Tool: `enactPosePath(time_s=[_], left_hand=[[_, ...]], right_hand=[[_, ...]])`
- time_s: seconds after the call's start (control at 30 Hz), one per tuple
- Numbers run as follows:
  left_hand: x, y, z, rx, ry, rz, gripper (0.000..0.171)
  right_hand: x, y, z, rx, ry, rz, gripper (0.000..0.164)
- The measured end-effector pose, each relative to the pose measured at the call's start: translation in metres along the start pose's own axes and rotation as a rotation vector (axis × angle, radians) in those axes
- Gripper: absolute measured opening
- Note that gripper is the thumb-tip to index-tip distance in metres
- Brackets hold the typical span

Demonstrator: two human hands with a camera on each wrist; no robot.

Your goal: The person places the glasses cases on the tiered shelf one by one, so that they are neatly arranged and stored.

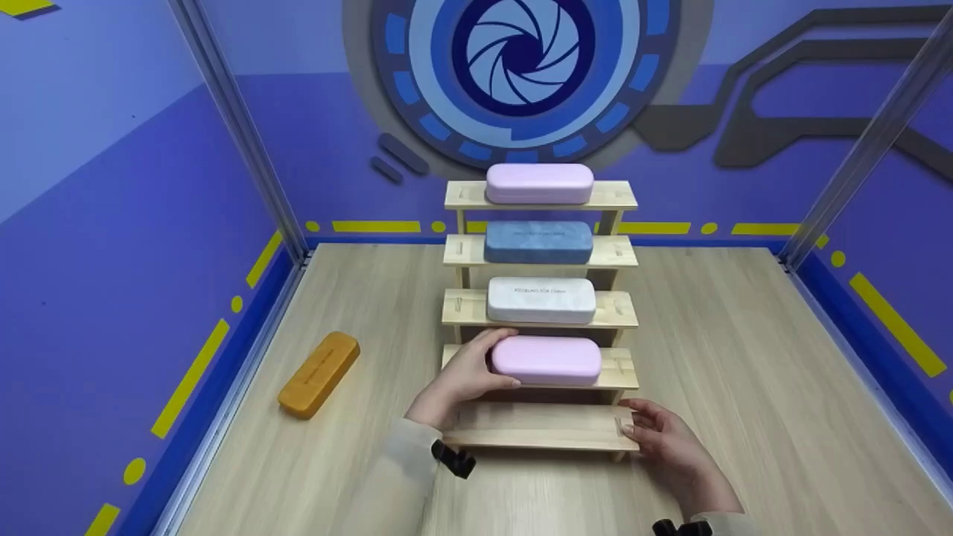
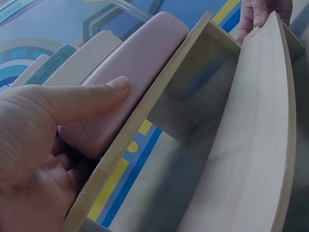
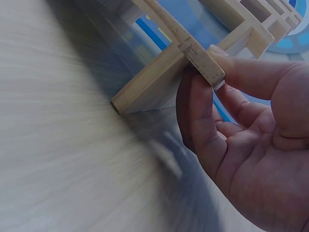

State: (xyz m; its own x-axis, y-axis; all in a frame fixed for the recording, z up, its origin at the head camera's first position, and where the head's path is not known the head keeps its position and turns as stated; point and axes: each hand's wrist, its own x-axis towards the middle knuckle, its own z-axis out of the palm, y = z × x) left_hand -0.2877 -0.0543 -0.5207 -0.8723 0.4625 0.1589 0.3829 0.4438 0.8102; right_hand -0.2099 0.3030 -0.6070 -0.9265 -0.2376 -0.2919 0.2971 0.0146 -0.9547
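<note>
In the head view, a pink glasses case [image 1: 547,360] sits on the second-lowest step of a wooden stepped rack [image 1: 532,428]. My left hand [image 1: 467,372] holds the case at its left end. In the left wrist view, the thumb [image 2: 99,99] lies across the front of the pink case [image 2: 140,72], while the other fingers are partly hidden behind it. At the rack's lower right, my right hand [image 1: 674,447] grips the end of the bottom board. The right wrist view shows that board end [image 3: 205,65] pinched between thumb and fingers.
Higher steps bear a white case [image 1: 541,300], a blue case [image 1: 538,243] and, on top, another pink case [image 1: 540,184]. An orange-brown case [image 1: 319,375] lies on the table [image 1: 744,357] left of the rack. Blue-purple panels [image 1: 97,246] enclose the back and sides.
</note>
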Motion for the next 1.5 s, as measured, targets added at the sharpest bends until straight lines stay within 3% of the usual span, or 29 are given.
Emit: enactPosePath(time_s=[0.37,0.57,0.87,1.27,1.5], left_hand=[[-0.003,0.001,-0.001,0.043,-0.009,-0.014,0.087],[-0.006,0.0,-0.003,0.019,0.005,-0.032,0.089],[-0.015,-0.002,-0.008,0.008,0.017,0.014,0.084],[-0.035,-0.006,-0.019,-0.096,0.114,-0.017,0.077],[-0.052,-0.013,-0.031,-0.201,0.179,0.029,0.068]], right_hand=[[0.0,0.001,0.001,0.001,0.002,-0.013,0.064],[-0.001,0.002,0.001,0.016,-0.001,-0.024,0.061],[-0.002,0.0,0.0,-0.02,0.01,-0.004,0.069],[-0.001,0.001,0.001,0.033,0.001,-0.011,0.066],[-0.001,0.001,0.001,0.037,0.002,-0.012,0.064]])
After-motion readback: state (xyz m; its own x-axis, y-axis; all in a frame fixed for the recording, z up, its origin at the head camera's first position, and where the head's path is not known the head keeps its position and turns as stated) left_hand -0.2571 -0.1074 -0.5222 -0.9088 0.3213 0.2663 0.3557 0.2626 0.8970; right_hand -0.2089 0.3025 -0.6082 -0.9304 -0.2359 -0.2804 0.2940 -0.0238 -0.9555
